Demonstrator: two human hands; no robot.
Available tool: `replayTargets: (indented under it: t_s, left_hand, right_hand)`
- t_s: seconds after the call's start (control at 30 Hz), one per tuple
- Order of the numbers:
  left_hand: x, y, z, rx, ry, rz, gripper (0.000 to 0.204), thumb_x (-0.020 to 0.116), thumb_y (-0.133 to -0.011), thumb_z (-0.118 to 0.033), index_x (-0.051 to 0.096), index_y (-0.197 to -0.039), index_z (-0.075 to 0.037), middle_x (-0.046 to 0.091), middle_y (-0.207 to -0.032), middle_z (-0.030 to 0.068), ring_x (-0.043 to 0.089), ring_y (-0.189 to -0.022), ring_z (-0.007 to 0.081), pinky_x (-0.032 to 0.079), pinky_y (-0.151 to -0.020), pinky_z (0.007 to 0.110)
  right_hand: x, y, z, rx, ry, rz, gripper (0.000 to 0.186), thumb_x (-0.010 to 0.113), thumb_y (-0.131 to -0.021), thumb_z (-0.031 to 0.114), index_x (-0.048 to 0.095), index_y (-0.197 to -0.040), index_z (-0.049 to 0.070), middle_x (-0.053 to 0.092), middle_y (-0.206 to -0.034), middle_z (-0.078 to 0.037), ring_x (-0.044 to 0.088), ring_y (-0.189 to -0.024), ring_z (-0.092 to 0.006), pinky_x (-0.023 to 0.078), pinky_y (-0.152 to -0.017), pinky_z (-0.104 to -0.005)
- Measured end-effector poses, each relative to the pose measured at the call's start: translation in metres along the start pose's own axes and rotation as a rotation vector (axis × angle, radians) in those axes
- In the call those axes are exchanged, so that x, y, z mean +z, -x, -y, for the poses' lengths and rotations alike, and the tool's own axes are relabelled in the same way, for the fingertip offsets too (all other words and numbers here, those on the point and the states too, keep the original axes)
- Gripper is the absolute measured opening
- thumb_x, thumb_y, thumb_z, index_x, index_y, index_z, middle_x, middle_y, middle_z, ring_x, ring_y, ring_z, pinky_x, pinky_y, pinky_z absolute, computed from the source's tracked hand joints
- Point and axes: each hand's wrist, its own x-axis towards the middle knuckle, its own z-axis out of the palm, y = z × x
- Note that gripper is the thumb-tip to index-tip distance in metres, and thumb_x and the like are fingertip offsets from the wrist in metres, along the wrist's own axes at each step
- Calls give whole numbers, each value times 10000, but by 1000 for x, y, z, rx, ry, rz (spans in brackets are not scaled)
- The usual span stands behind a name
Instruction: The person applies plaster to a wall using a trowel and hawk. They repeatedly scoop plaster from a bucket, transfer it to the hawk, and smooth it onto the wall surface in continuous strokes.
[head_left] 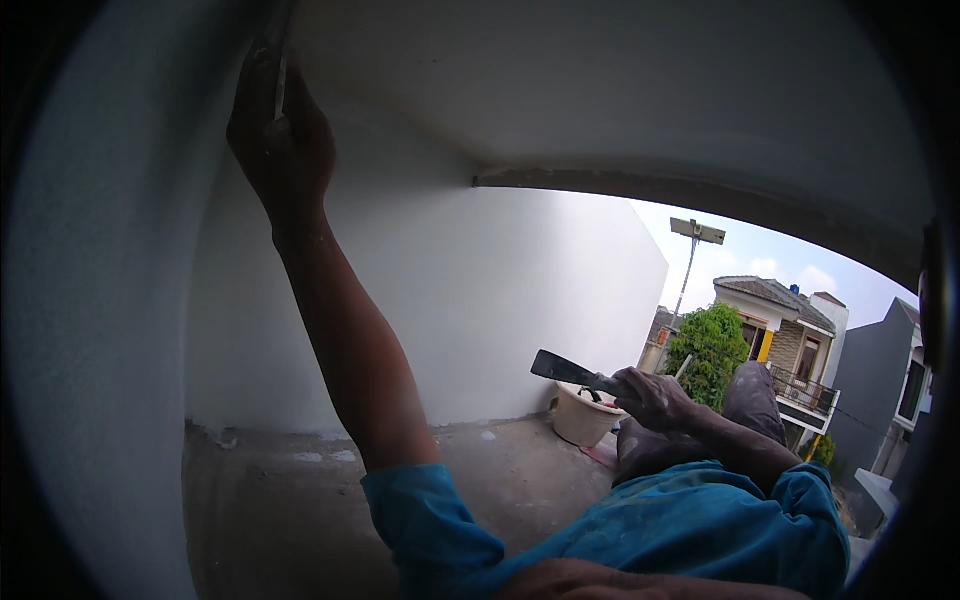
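My left hand (282, 150) is raised high at the upper left, close to where the wall meets the ceiling. It is closed on a thin flat blade (281, 85), seen nearly edge-on; the blade's upper end fades into shadow, so whether it touches the surface I cannot tell. Lower down on the right, in front of my body, my right hand (655, 398) grips a putty knife (568, 370) by its handle. The wide dark blade of the knife points left, held off any surface. Pale dust or filler coats the right hand.
A whitish bucket (583, 417) with tools in it stands on the grey, stained floor (290, 510) by the white wall (430, 300). The ceiling (640, 90) hangs low overhead and ends at a beam (700, 190). Outside are a tree (708, 350), houses (790, 335) and a lamp pole (688, 270).
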Motion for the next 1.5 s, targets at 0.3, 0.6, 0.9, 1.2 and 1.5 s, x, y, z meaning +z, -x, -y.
replayTargets:
  t_s: [0.3,0.6,0.9,1.2,1.5]
  left_hand:
    - [14,-7,-16,-107,-4,141,344,512,-1035,-224,630,-1288,-24,653,-1283,166,622,-1207,295,486,-1009,370]
    - [15,12,-53,-136,74,142,308,559,-1004,-170,640,-1254,-11,661,-1241,198,621,-1203,316,491,-1020,403]
    - [116,21,-36,126,-124,4,491,606,-825,4,569,-1313,-39,611,-1296,213,615,-1173,377,489,-1017,449]
    - [46,32,-92,-375,111,-12,436,398,-1037,-112,431,-1461,-15,510,-1424,230,535,-1289,405,493,-1044,470]
    - [15,-40,-16,-55,-45,-3,308,481,-1035,-129,601,-1266,35,672,-1166,218,671,-1088,347,542,-912,419]
  right_hand:
    - [0,8,-4,-89,116,-46,272,612,-926,132,585,-1195,102,594,-1034,-79,647,-897,-255,548,-575,-397]
    - [-2,8,-6,10,52,-42,269,618,-947,202,565,-1191,103,630,-1007,-104,665,-875,-295,531,-610,-426]
    - [-10,3,1,143,-7,66,332,631,-955,282,537,-1211,93,680,-997,-157,685,-882,-367,541,-699,-462]
    - [-15,10,6,25,25,-81,350,670,-928,251,523,-1199,84,684,-987,-154,692,-866,-365,546,-650,-465]
    - [-52,24,32,12,-3,-119,338,657,-937,241,514,-1190,66,680,-992,-165,689,-869,-373,537,-650,-468]
